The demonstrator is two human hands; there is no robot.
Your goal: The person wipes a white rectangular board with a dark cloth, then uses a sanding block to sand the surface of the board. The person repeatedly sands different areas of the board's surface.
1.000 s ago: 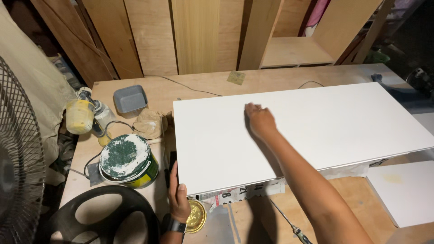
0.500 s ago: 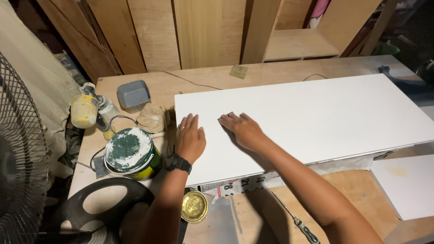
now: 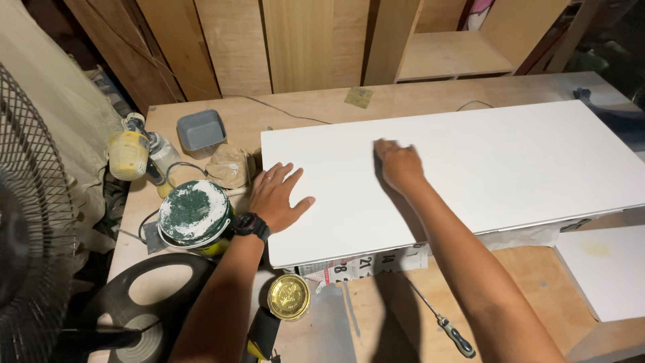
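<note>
Plywood workbench point(image 3: 322, 107) carrying plenty: big white panel point(image 3: 484, 161) on newspaper point(image 3: 363, 263), green-smeared paint can point(image 3: 196, 216), gold lid point(image 3: 288, 296), grey tray point(image 3: 201, 130), screwdriver point(image 3: 443, 326), smaller white board point(image 3: 608, 269) at right w/ sandpaper scrap point(image 3: 359, 97) at back

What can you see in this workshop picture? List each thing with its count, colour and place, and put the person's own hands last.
Board: 1, white, flat across bench.
Paint tin: 1, green-smeared lid, left of board.
Round lid: 1, gold, near bench edge.
Tray: 1, grey, back left.
Sander: 1, yellow, far left.
Fan: 1, black, left edge.
Screwdriver: 1, dark handle, front.
Left hand: flat on board's left end.
Right hand: pressed on board's middle.
</note>
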